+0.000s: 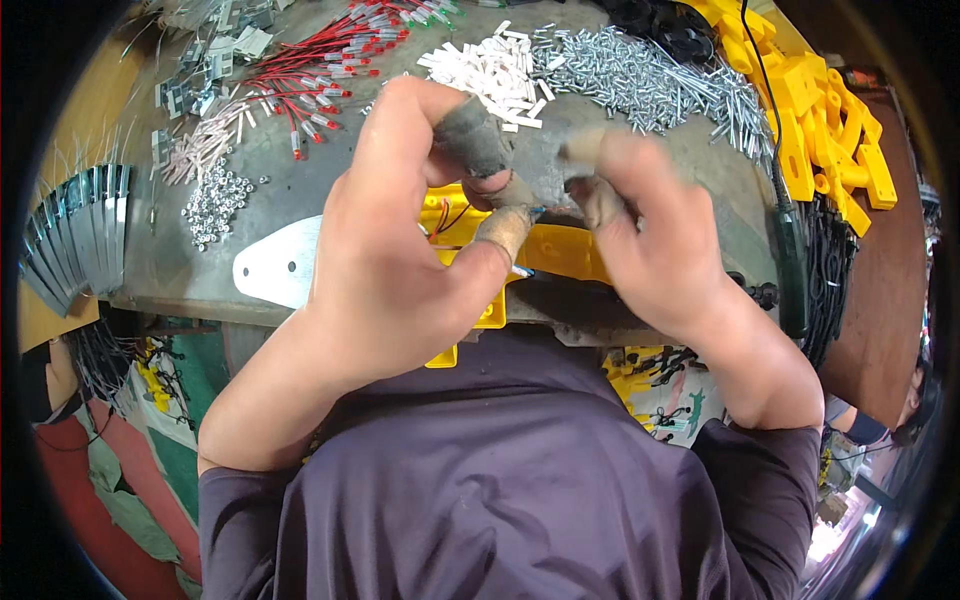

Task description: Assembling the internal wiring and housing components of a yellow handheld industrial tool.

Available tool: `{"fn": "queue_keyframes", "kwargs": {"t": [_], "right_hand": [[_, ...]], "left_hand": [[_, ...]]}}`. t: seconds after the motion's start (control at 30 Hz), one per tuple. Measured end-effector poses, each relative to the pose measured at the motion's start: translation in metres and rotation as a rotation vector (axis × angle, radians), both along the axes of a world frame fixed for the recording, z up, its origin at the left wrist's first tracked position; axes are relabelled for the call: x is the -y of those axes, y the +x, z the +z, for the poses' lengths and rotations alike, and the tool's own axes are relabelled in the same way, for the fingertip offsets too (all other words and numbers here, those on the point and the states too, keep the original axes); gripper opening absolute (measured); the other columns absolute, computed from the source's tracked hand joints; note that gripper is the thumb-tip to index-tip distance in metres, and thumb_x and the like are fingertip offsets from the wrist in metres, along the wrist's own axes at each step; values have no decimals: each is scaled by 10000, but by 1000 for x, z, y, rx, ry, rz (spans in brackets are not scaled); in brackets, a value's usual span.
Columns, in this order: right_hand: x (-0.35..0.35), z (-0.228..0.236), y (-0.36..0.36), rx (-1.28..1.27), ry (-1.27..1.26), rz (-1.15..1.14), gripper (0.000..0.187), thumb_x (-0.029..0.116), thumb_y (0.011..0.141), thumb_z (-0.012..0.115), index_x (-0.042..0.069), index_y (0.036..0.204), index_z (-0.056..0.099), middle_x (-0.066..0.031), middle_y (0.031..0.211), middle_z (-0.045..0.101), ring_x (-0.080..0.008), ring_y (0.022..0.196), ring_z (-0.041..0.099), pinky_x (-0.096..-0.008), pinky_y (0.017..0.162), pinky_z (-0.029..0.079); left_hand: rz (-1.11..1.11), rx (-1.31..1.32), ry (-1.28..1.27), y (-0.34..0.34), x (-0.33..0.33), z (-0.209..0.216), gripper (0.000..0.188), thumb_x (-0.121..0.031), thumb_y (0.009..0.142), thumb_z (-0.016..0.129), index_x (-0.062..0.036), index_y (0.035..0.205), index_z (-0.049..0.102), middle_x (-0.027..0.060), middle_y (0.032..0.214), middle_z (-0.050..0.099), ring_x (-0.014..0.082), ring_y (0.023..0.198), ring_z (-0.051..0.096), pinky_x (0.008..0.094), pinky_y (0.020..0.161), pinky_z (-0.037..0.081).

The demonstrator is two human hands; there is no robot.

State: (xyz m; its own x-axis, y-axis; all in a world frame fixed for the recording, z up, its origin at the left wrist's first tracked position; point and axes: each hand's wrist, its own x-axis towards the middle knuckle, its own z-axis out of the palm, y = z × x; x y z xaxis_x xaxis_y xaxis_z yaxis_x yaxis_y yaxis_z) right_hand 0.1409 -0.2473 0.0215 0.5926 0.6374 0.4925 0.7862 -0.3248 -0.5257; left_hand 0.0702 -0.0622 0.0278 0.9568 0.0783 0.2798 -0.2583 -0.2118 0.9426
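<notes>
Above the near edge of the table, my left hand (390, 240) pinches a thin wire, of which a blue end (538, 211) shows at the fingertips. Dark, worn coverings wrap some of its fingers. To its right hovers my right hand (665, 235), blurred by motion, with thumb and forefinger apart and nothing visible between them. Beneath both hands lies a yellow plastic housing (565, 252), partly hidden by the left hand, with thin wires (450, 220) inside. A white flat plate (275, 262) with holes is beside my left wrist.
Across the grey table (330, 185) lie red-wired lights (320, 75), white sleeves (490, 75), screws (640, 80), nuts (215, 205) and yellow plastic parts (830, 130). A dark-handled tool (792, 270) with a cord is at right, near black cables (828, 270). Metal strips (80, 235) fan out at left.
</notes>
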Motion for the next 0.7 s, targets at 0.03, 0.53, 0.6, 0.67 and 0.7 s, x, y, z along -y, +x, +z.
{"fn": "queue_keyframes", "kwargs": {"t": [0.03,0.53,0.6,0.67,0.7], "right_hand": [[-1,10,1,-1,2,5,121,99,882,558,71,970,480,-47,641,479,-199,531,506,-323,483,414],[-4,36,-8,-1167,-31,79,109,79,928,552,59,1028,511,-15,618,481,-108,531,484,-267,461,371],[4,22,-3,-532,-156,141,114,89,904,542,80,1015,517,-61,694,531,-215,573,528,-324,489,414],[7,14,-1,84,-220,98,248,49,799,565,104,1038,527,-111,755,579,-344,640,579,-403,539,478],[5,8,-1,-66,-120,-28,279,19,788,589,109,1046,530,-115,805,630,-307,724,649,-377,578,511]], "left_hand": [[5,-1,2,0,-4,-3,489,102,705,662,-28,1104,412,19,888,522,141,822,596,464,1083,290],[-52,453,610,2,-14,-6,420,112,735,640,-33,1064,424,24,907,516,116,853,593,449,1089,294],[-36,223,445,0,-11,-6,406,91,741,657,-38,1051,430,25,915,525,137,851,608,488,1112,245],[-45,152,370,0,-9,-2,403,78,742,661,-44,1049,430,37,944,543,162,856,616,508,1125,206],[-57,84,296,1,-9,2,400,66,743,666,-50,1046,431,49,972,560,187,860,625,529,1138,167]]}}
